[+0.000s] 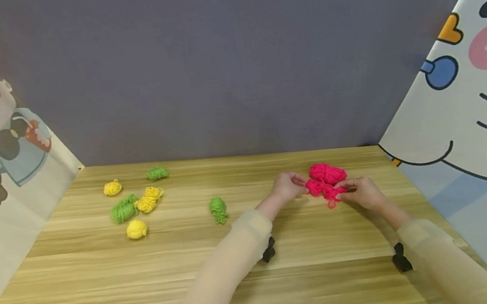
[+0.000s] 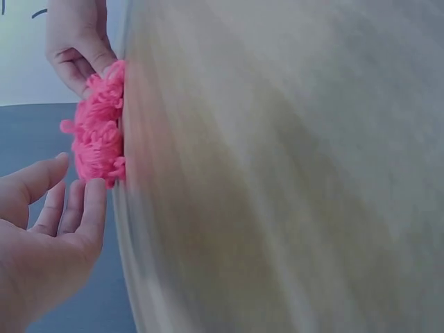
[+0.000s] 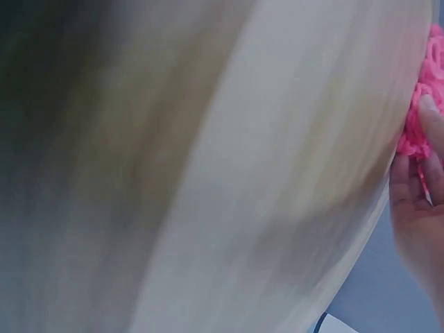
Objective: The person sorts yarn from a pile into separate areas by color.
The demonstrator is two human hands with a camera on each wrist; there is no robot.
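Two pink yarn bundles lie close together on the right side of the table. The front one (image 1: 315,187) looks pinched in the middle with loose loops, and the back one (image 1: 328,173) is a plumper skein. My right hand (image 1: 366,194) pinches the right end of the front bundle, thumb on top, as the right wrist view also shows. At its left end is my left hand (image 1: 286,187); in the left wrist view its thumb and fingers are spread apart, the fingertips (image 2: 96,189) right at the yarn. Whether they touch it I cannot tell.
To the left lie yellow yarn balls (image 1: 136,229), a yellow yarn bundle (image 1: 149,199) and green yarn bundles (image 1: 125,209). A single green bundle (image 1: 218,209) lies nearer the middle. A grey panel (image 1: 233,71) stands behind the wooden table (image 1: 104,288), with printed panels at both sides.
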